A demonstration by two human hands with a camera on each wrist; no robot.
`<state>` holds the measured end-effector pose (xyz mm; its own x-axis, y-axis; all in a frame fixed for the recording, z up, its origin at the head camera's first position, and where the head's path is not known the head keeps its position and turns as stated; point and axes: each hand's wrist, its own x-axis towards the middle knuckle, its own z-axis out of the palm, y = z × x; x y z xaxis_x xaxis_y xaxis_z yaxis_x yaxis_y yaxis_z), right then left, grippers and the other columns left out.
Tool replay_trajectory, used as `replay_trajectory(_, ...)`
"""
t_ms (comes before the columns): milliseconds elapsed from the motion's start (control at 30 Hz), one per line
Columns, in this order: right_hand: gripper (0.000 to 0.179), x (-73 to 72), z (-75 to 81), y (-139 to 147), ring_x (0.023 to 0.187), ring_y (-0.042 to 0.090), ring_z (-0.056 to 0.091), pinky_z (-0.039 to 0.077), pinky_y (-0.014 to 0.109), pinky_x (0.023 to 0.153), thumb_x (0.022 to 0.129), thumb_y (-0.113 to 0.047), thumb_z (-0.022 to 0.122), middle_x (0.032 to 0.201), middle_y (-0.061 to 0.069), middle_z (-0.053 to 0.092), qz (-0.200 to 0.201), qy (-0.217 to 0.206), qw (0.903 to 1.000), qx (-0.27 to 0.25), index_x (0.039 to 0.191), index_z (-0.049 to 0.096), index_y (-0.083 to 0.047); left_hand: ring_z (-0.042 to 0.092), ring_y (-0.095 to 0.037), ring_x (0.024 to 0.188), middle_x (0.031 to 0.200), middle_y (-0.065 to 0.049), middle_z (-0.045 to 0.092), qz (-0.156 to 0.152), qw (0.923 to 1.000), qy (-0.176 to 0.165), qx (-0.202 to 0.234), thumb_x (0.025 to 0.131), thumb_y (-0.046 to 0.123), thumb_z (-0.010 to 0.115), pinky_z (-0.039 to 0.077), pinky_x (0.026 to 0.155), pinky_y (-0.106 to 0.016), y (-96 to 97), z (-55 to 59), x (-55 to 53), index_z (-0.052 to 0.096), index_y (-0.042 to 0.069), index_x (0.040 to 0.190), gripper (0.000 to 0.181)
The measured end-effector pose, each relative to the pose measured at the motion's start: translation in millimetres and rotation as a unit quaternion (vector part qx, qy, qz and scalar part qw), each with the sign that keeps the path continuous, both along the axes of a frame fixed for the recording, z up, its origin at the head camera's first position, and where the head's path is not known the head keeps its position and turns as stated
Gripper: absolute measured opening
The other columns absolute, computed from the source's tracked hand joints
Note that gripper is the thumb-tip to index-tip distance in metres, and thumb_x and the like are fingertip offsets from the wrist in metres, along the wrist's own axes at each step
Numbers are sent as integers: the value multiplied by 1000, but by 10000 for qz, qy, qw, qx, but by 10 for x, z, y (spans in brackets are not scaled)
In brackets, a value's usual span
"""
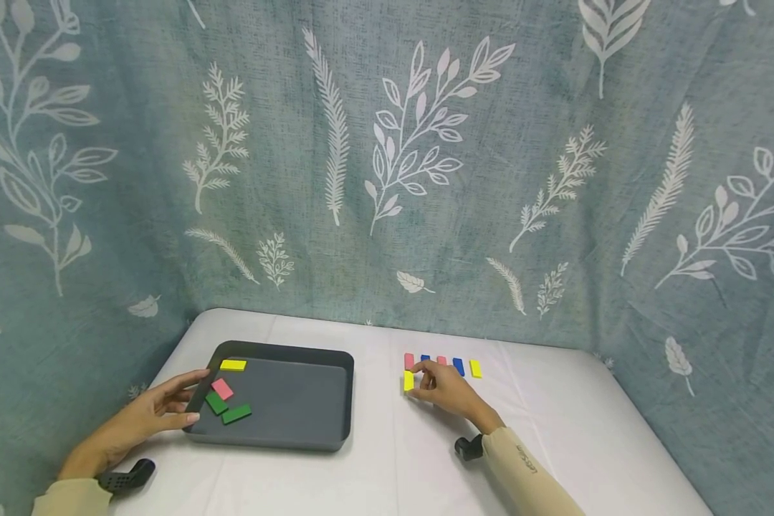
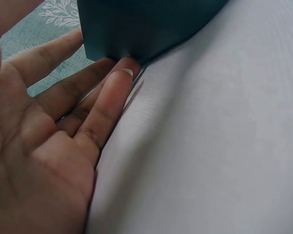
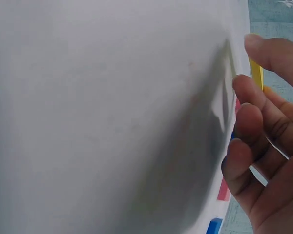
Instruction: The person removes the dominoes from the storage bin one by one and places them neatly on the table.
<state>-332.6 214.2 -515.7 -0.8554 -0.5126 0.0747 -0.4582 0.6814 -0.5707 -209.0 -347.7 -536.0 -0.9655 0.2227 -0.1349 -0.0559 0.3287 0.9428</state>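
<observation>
My right hand pinches a yellow block between thumb and fingers, upright above the white table; in the right wrist view the yellow block shows between thumb and index finger. My left hand touches the left side of a dark grey tray, fingers spread and fairly straight. In the left wrist view the fingertips meet the outer wall of the tray. Inside the tray's left part lie a yellow block, a pink block and two green blocks.
Beyond my right hand several blocks stand in a row, among them a pink block, a blue block and, at the right end, a yellow block. The fingers partly cover the row. A leaf-patterned curtain hangs behind the table.
</observation>
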Motion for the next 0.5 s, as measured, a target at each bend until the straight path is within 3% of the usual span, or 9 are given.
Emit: replay_trajectory(500,40,-9,-58,55,63,10,55,46,25,59,91,-26,81,78,-6,62,-92,-142,9999,18,124,67,-10,38,-36,132,156,-18,36,29,10000,-86,-6,97,27,74,43,98,-50,-10,-2,9,28,21,163,81)
